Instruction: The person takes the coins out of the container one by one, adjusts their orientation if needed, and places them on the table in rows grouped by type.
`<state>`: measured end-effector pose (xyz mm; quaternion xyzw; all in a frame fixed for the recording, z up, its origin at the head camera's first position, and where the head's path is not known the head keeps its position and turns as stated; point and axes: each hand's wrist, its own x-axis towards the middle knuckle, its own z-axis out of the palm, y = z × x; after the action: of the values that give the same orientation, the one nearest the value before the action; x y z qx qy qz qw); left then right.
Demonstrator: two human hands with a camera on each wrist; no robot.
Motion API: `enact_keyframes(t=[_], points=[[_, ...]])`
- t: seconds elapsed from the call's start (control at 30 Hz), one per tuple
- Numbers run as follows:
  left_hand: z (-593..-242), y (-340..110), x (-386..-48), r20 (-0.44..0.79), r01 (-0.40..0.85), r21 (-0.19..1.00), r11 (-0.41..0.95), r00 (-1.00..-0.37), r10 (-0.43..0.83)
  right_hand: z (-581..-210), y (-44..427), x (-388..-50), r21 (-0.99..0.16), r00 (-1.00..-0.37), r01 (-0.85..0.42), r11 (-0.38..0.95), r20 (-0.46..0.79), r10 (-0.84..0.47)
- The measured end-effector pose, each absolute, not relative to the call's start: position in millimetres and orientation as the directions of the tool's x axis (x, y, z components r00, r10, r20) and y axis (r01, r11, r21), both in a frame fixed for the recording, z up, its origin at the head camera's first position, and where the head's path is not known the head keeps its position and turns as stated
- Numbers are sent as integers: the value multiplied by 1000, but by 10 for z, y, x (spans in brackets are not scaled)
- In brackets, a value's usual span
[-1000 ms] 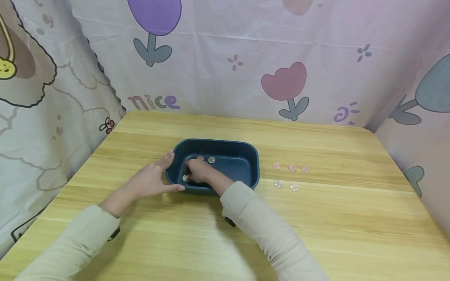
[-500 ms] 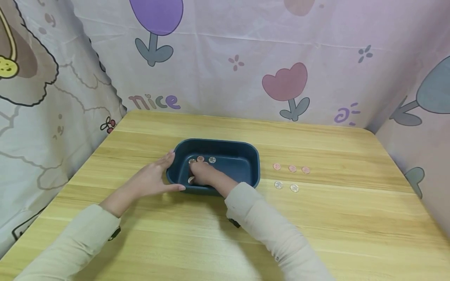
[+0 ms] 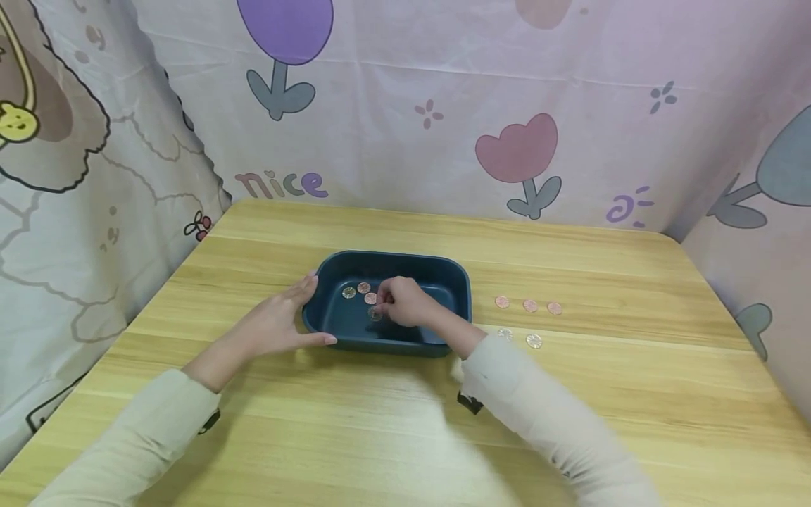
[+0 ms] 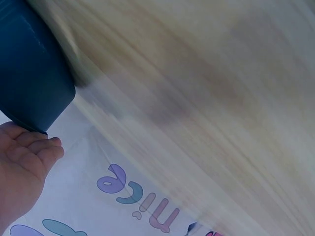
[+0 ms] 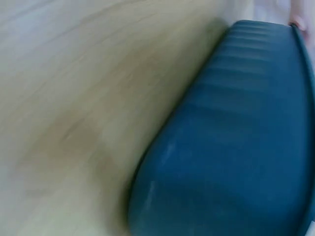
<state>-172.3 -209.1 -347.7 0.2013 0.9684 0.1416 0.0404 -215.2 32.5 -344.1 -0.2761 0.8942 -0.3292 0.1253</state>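
A dark blue plastic tub (image 3: 405, 345) stands on the table. My left hand (image 3: 272, 324) grips its left end, thumb on the front rim and fingers at the back corner. Fingers (image 4: 47, 147) of that hand show against the tub's wall in the left wrist view. Inside the tub my right hand (image 3: 405, 301) pinches a silvery coin (image 3: 375, 315) at its fingertips, low over the tub floor. Just left of it lie a silvery coin (image 3: 349, 292) and two coppery coins, one at the back (image 3: 364, 288). The right wrist view shows only the tub's outer side (image 5: 221, 132), not the right hand.
Right of the tub, three coppery coins (image 3: 530, 305) form a row on the wooden table (image 3: 633, 394). Nearer the front are two silvery coins (image 3: 534, 341), one partly blurred beside the right sleeve (image 3: 538, 401). A printed curtain (image 3: 393, 155) hangs behind the table.
My right hand has moved right from the tub's left end toward its middle, carrying the silvery coin along and uncovering coins on the left. The left hand has stayed on the tub.
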Motion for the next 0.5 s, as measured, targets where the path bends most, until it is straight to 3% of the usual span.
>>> enact_keyframes(t=[0.17, 0.5], points=[[-3462, -2082, -1724, -15, 384, 284, 879, -915, 404, -3363, 539, -2095, -784, -880, -271, 558, -33, -474], [-3467, -2072, -1720, -20, 378, 284, 881, -916, 400, -3282, 902, -1968, -867, -939, -173, 467, 2, -343]])
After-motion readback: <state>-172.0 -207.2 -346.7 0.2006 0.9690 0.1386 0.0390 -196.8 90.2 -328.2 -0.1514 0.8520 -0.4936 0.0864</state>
